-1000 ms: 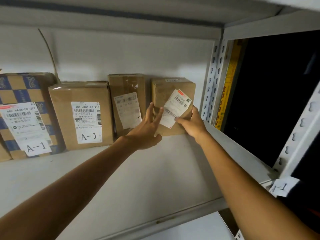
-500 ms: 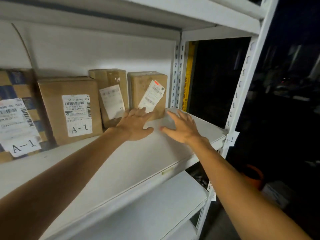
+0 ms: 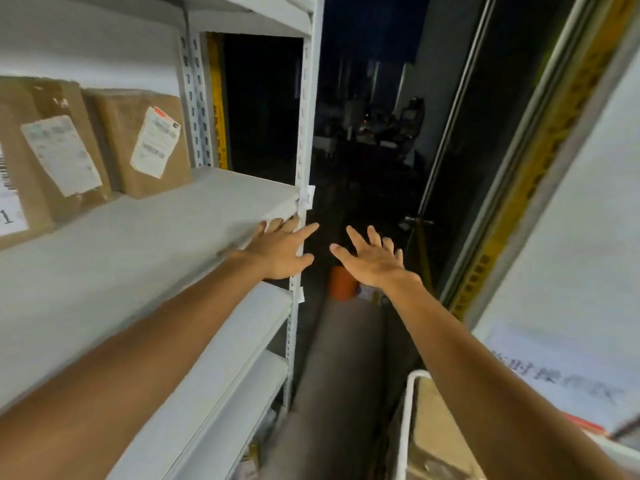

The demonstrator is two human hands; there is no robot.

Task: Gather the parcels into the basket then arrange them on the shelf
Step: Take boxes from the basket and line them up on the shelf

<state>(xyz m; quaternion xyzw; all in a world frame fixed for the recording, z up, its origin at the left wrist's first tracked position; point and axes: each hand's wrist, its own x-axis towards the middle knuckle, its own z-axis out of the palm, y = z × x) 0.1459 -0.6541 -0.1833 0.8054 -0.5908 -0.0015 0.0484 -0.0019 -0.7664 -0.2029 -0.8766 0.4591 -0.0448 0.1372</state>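
Note:
Brown cardboard parcels stand upright at the back of the white shelf (image 3: 145, 244). The rightmost parcel (image 3: 142, 143) carries a tilted white label, and a taller parcel (image 3: 55, 147) stands to its left. My left hand (image 3: 282, 251) hovers with fingers spread at the shelf's front right corner, holding nothing. My right hand (image 3: 372, 259) is out in the air beyond the shelf post, fingers spread and empty. A white-rimmed basket (image 3: 408, 410) shows at the bottom right, partly hidden by my right arm; a brown parcel (image 3: 436, 441) lies inside.
A white slotted upright post (image 3: 304, 109) marks the shelf's right end, with lower shelves (image 3: 242, 341) beneath. A grey floor aisle (image 3: 332, 375) runs ahead into a dark room. An orange container (image 3: 343, 284) stands on the floor. A white panel (image 3: 571, 254) with yellow edging rises at right.
Both hands have drawn back from the rightmost parcel to the shelf's front right corner and past it. The view has swung right, showing the aisle and the basket.

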